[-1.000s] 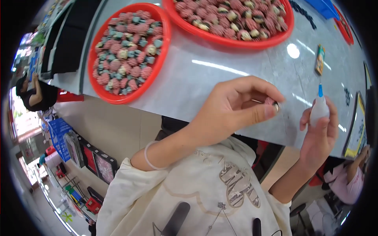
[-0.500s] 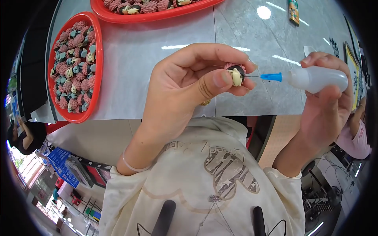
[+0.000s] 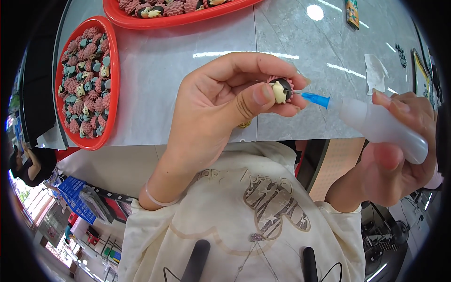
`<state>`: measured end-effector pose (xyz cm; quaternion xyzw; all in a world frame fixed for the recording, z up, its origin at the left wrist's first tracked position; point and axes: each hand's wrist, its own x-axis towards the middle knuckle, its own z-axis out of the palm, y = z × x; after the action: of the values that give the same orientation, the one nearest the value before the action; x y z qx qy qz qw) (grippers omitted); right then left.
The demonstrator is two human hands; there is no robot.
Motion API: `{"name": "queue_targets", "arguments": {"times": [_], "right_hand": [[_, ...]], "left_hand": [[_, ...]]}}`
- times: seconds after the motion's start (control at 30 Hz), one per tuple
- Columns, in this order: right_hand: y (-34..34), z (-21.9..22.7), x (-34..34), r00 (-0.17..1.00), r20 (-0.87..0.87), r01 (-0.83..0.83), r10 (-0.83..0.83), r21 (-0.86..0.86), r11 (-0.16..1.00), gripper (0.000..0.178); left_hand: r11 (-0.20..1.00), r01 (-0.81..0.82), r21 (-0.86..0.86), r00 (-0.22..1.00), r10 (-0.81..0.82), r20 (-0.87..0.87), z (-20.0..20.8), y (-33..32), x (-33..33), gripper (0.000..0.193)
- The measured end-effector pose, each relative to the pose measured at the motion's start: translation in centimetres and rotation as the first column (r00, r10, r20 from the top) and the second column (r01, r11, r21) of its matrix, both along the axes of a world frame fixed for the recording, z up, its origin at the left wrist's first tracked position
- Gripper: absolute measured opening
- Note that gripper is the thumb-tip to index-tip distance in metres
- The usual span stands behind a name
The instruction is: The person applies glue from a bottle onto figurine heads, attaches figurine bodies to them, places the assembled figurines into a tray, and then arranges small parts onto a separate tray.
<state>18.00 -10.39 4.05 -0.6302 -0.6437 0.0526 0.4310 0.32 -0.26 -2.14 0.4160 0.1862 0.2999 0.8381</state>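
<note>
Between the thumb and fingers of my left hand (image 3: 225, 91) is a small figurine (image 3: 282, 91) with a cream front, a dark brown band and a pink ridged back. My right hand (image 3: 399, 155) is wrapped round a translucent white squeeze bottle (image 3: 376, 127). At its end is a blue needle tip (image 3: 315, 99), whose thin metal needle points left and meets the dark part of the figurine. The bottle slants, its base lower and to the right. My fingers cover part of the figurine.
A red oval tray (image 3: 116, 89) full of similar pink, grey and cream pieces stands at the left. Another red tray (image 3: 174, 20) with such pieces lies at the far edge. A white paper scrap (image 3: 375, 70) and a small green-orange packet (image 3: 352, 14) lie on the grey table (image 3: 155, 94).
My right hand has moved down and to the right, tilting the bottle, so its base is lower. The needle tip has come closer to the figurine. My left hand has barely moved.
</note>
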Motion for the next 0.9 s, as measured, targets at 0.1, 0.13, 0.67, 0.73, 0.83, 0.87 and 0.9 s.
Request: {"name": "queue_targets", "arguments": {"times": [0.1,0.13,0.67,0.73,0.83,0.87,0.9], "right_hand": [[0.3,-0.4,0.5,0.984,-0.027,-0.173,0.176,0.106,0.979,0.039],[0.3,-0.3,0.5,0.984,-0.028,-0.172,0.176,0.107,0.979,0.039],[3.6,-5.5,0.7,0.968,-0.225,0.112,-0.108,0.004,0.994,0.044],[4.0,-6.1,0.3,0.947,-0.301,0.124,-0.109,0.030,0.992,0.036],[3.7,-5.5,0.8,0.964,-0.251,0.087,-0.087,-0.010,0.996,0.030],[3.5,-5.3,1.0,0.967,-0.233,0.104,-0.103,-0.008,0.995,0.030],[3.5,-5.1,0.9,0.964,-0.243,0.100,-0.104,-0.030,0.995,0.029]], "left_hand": [[1.000,-0.007,0.003,1.000,0.007,0.000,0.0,0.0,0.0,0.037],[1.000,-0.013,0.016,1.000,0.013,-0.005,0.0,0.1,0.0,0.037],[0.999,-0.029,-0.045,0.997,0.025,-0.073,0.6,0.0,-0.1,0.033],[0.995,-0.096,-0.005,0.988,0.095,-0.119,0.1,-0.1,-0.3,0.033],[0.995,-0.099,-0.011,0.984,0.096,-0.153,0.3,-0.3,0.0,0.032],[0.997,-0.082,-0.013,0.988,0.080,-0.134,0.3,-0.4,0.1,0.032],[0.997,-0.082,-0.002,0.986,0.081,-0.145,0.4,-0.4,0.0,0.031]]}}
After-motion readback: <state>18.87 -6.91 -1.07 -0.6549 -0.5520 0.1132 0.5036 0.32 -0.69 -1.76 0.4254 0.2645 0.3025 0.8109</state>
